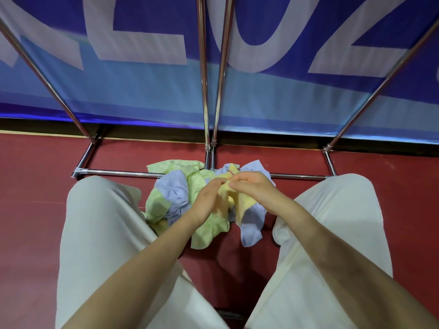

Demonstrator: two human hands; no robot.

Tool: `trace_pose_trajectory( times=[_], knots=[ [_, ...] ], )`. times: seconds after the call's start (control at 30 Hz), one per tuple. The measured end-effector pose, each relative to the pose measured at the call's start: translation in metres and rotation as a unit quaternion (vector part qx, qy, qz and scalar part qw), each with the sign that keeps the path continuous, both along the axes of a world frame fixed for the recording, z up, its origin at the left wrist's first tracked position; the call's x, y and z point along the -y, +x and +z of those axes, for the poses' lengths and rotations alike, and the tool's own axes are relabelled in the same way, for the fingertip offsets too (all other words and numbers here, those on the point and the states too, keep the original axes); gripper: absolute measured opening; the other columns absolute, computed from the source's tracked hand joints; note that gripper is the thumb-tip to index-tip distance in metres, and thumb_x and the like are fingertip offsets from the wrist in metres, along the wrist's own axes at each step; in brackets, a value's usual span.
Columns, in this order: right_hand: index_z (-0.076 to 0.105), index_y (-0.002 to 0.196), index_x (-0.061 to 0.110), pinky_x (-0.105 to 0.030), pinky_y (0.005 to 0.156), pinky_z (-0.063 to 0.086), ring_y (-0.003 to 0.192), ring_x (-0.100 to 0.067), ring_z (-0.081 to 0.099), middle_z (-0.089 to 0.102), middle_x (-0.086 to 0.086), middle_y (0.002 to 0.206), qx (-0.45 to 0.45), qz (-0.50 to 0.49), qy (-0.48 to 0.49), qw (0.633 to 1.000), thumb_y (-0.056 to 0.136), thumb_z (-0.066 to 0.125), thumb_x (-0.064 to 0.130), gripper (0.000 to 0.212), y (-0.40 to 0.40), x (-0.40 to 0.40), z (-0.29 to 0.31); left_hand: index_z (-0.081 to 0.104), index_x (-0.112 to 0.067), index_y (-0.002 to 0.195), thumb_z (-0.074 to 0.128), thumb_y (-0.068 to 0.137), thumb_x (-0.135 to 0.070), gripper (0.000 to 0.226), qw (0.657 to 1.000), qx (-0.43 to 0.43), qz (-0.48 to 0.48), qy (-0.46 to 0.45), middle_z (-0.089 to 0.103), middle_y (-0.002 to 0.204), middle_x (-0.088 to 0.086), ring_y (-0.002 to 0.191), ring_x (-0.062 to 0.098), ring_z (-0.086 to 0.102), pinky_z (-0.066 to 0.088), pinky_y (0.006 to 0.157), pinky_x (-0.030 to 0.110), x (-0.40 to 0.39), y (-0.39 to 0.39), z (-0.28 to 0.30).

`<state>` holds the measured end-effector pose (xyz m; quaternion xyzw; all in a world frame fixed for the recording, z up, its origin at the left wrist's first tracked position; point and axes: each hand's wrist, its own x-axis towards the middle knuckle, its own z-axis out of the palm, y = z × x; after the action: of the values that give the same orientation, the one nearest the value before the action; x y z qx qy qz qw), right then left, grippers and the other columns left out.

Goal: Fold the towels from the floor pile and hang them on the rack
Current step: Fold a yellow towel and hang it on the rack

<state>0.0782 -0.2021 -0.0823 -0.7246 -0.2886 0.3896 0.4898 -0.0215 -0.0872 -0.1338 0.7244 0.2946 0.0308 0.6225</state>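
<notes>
A crumpled pile of towels (180,198) in pale green, lilac-blue and yellow lies on the red floor between my knees. Both hands are over the pile and hold a yellow towel (245,202). My left hand (209,195) pinches its edge from the left. My right hand (251,186) pinches the same edge close beside it, fingertips nearly touching the left ones. The rest of the yellow towel hangs down below my hands. The chrome rack (206,96) stands just behind the pile, with its poles rising out of view.
The rack's base bar (118,172) runs across the floor in front of my knees. My legs in light trousers (102,233) flank the pile. A blue banner (261,96) with large white letters hangs behind the rack.
</notes>
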Motion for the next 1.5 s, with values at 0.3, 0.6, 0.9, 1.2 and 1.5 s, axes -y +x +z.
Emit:
trace_pose_trajectory(
  times=[0.3,0.6,0.9,1.2,1.5],
  knots=[
    [0.071,0.095,0.017,-0.023,0.082,0.041,0.091,-0.01,0.057,0.066,0.005,0.093,0.137,-0.022,-0.065,0.988,0.087,0.065,0.017,0.01,0.02,0.016,-0.008,0.047,-0.018,0.068,0.046,0.101,-0.019,0.033,0.997,0.07,0.007,0.035,0.038,0.059,-0.015,0.06,0.003,0.035,0.031,0.06,0.02,-0.003,-0.009,0.0],
    [0.07,0.103,0.028,-0.029,0.079,0.044,0.095,-0.014,0.055,0.067,0.006,0.097,0.308,0.068,-0.192,0.929,0.091,0.056,0.045,0.025,0.014,0.025,-0.02,0.045,-0.014,0.066,0.049,0.074,-0.043,0.031,0.981,0.068,-0.096,0.155,0.041,0.06,-0.009,0.057,0.004,0.036,0.031,0.056,0.016,-0.018,-0.028,0.002],
    [0.07,0.091,0.024,-0.032,0.069,0.04,0.08,-0.015,0.055,0.063,0.007,0.081,0.315,0.015,-0.13,0.94,0.089,0.062,0.035,0.014,0.028,0.041,-0.017,0.043,-0.02,0.059,0.061,0.095,-0.017,0.04,0.988,0.079,-0.045,0.121,0.035,0.054,-0.013,0.054,0.004,0.032,0.027,0.054,0.015,-0.043,-0.05,0.015],
    [0.068,0.08,0.015,-0.026,0.062,0.039,0.065,-0.012,0.052,0.059,0.002,0.071,0.129,-0.038,-0.091,0.987,0.087,0.066,0.015,0.007,0.024,0.043,-0.017,0.061,-0.02,0.073,0.061,0.095,-0.02,0.022,0.994,0.037,-0.038,0.097,0.056,0.07,-0.008,0.064,0.002,0.046,0.037,0.062,0.015,-0.046,-0.062,0.009],
    [0.067,0.087,0.007,-0.016,0.061,0.046,0.069,-0.009,0.061,0.065,-0.003,0.08,-0.114,-0.092,0.021,0.989,0.089,0.064,0.015,0.01,0.013,0.038,-0.003,0.038,-0.018,0.072,0.067,0.085,-0.012,0.033,0.997,0.03,-0.064,0.02,0.035,0.066,-0.006,0.057,0.002,0.032,0.029,0.053,0.014,-0.037,-0.058,0.009]
  ],
)
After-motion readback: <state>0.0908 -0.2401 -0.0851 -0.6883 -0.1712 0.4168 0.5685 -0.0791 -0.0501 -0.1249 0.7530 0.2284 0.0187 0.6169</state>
